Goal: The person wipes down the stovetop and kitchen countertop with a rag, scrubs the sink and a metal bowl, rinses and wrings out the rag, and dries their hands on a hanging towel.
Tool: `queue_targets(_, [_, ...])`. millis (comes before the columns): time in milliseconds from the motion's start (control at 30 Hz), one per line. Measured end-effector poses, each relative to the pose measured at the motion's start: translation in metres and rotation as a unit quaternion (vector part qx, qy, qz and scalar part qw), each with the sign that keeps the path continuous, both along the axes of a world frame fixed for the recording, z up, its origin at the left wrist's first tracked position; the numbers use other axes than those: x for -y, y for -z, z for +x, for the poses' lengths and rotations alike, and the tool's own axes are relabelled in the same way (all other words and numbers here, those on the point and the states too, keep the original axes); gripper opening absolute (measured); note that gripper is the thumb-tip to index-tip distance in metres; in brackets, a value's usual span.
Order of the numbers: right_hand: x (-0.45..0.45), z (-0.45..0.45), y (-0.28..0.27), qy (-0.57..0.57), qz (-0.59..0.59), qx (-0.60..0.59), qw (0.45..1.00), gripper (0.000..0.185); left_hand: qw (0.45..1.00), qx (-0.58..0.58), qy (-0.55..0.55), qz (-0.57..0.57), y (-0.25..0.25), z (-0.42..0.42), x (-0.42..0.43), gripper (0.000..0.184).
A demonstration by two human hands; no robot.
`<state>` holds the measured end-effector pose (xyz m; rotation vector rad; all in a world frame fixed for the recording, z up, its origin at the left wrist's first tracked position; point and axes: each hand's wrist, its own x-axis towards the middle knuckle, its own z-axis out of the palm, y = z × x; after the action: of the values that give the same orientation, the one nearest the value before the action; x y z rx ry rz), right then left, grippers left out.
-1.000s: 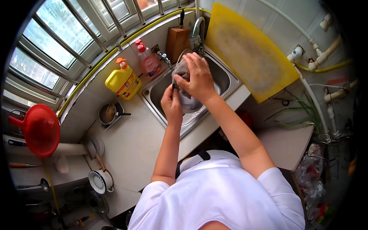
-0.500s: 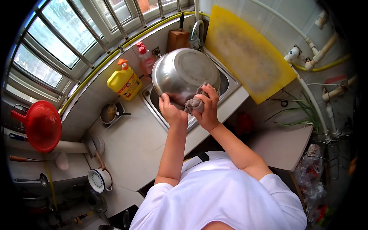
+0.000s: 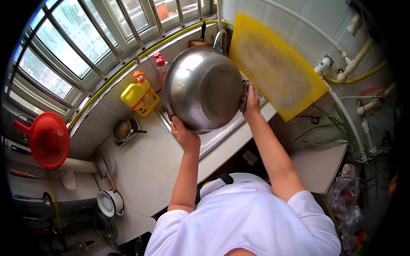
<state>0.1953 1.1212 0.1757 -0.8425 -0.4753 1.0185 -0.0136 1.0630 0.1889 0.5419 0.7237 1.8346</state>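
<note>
A large steel basin [image 3: 203,87] is held over the sink [image 3: 218,138], its outer bottom turned up toward me. At its lower left edge my left hand [image 3: 184,135] grips the rim, with the fingertips partly behind the metal. My right hand [image 3: 251,101] is at the right side of the basin, closed on a dark grey cloth [image 3: 244,97] that presses against the wall of the basin. Most of the sink bowl is hidden by the basin.
Left of the basin are a yellow bottle [image 3: 141,94] and a pink bottle [image 3: 161,67]. A small pan [image 3: 123,129] sits on the counter [image 3: 143,166]. A yellow board [image 3: 277,68] leans on the wall at right. Behind the basin is the faucet [image 3: 220,39].
The basin has come up from the sink area and its bottom now faces me more. My right hand has moved with the cloth from the near edge to the right side.
</note>
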Motion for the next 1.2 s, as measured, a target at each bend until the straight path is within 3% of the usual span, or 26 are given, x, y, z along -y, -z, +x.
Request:
queue_targets(100, [-0.022, 0.016, -0.029, -0.056, -0.028, -0.025, 0.998, 0.028, 0.996, -0.086, 0.005, 0.037, 0.027, -0.009, 0.0, 0.037])
queue_targets(200, [-0.038, 0.022, -0.055, -0.083, -0.046, 0.079, 0.992, 0.029, 0.99, -0.123, 0.017, 0.068, 0.033, -0.014, 0.0, 0.034])
queue_targets(233, [-0.042, 0.023, -0.06, -0.082, -0.046, 0.079, 0.992, 0.029, 0.975, -0.207, 0.014, 0.077, 0.033, -0.016, 0.0, 0.035])
queue_targets(267, [-0.046, 0.024, -0.065, -0.079, -0.035, 0.166, 0.982, 0.029, 0.953, -0.29, 0.012, 0.086, 0.033, -0.018, 0.0, 0.036])
queue_targets(333, [-0.055, 0.024, -0.073, -0.061, -0.002, 0.373, 0.926, 0.029, 0.943, -0.322, -0.001, 0.087, 0.029, -0.013, -0.002, 0.038])
queue_targets(367, [-0.057, 0.022, -0.074, -0.059, -0.004, 0.374, 0.926, 0.029, 0.931, -0.354, -0.013, 0.087, 0.027, -0.01, -0.004, 0.041])
queue_targets(433, [-0.051, 0.0, -0.087, 0.008, -0.02, 0.533, 0.846, 0.03, 0.922, -0.379, -0.007, 0.085, 0.025, -0.011, -0.006, 0.04])
queue_targets(467, [-0.046, -0.013, -0.089, 0.069, 0.027, 0.602, 0.795, 0.03, 0.911, -0.403, -0.004, 0.085, 0.025, -0.01, -0.008, 0.041])
queue_targets(567, [-0.025, -0.05, -0.085, 0.094, 0.107, 0.646, 0.75, 0.04, 0.891, -0.445, -0.022, 0.089, 0.028, -0.006, -0.014, 0.04])
queue_targets(633, [-0.005, -0.069, -0.088, 0.104, 0.143, 0.723, 0.667, 0.046, 0.894, -0.439, -0.026, 0.083, 0.027, 0.0, -0.02, 0.039])
queue_targets(733, [0.018, -0.09, -0.085, 0.059, 0.195, 0.745, 0.635, 0.046, 0.907, -0.412, -0.04, 0.07, 0.026, 0.006, -0.026, 0.04])
queue_targets(900, [-0.012, -0.064, -0.088, 0.065, 0.161, 0.687, 0.706, 0.043, 0.913, -0.4, -0.013, 0.079, 0.019, 0.003, -0.033, 0.042])
queue_targets(967, [-0.033, -0.046, -0.084, 0.088, 0.121, 0.603, 0.783, 0.039, 0.919, -0.387, -0.007, 0.08, 0.018, 0.003, -0.03, 0.043])
queue_targets(1033, [-0.048, -0.019, -0.075, 0.058, 0.024, 0.509, 0.859, 0.034, 0.924, -0.375, 0.003, 0.08, 0.018, 0.003, -0.027, 0.044])
queue_targets(1100, [-0.055, 0.014, -0.056, -0.05, -0.008, 0.278, 0.959, 0.025, 0.951, -0.303, -0.011, 0.056, 0.02, 0.001, -0.023, 0.044])
queue_targets(1167, [-0.047, 0.027, -0.028, -0.027, -0.033, 0.165, 0.985, 0.023, 0.957, -0.282, 0.016, 0.061, 0.021, -0.001, -0.025, 0.041])
queue_targets(1200, [-0.039, 0.029, -0.013, -0.027, -0.073, 0.128, 0.989, 0.023, 0.977, -0.213, 0.021, 0.026, 0.011, 0.003, -0.025, 0.038])
